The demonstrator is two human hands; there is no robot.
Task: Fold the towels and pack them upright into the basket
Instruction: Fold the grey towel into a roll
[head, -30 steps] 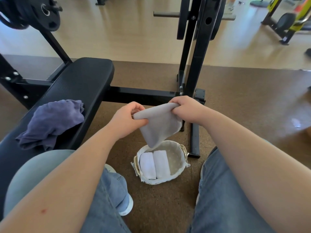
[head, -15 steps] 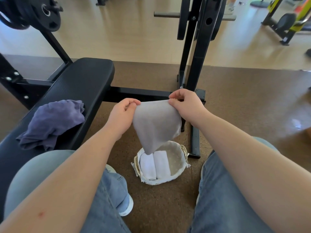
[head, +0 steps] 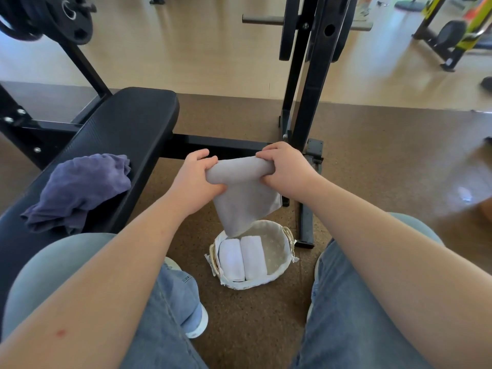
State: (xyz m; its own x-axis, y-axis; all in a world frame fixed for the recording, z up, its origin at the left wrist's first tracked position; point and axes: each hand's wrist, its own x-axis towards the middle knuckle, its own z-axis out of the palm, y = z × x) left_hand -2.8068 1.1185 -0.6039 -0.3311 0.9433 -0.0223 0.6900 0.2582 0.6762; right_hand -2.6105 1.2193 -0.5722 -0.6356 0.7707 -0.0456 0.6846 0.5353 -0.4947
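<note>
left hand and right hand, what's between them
In the head view, the rolled top of the grey towel spans the gap between the left hand and the right hand, each gripping one end; its loose part hangs above the basket.

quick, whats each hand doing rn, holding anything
Left hand: closed on the left end of the grey towel, partly rolled at the top.
Right hand: closed on the right end of the same towel, above the basket.

Bench: purple towel, apparently; floor: basket.
</note>
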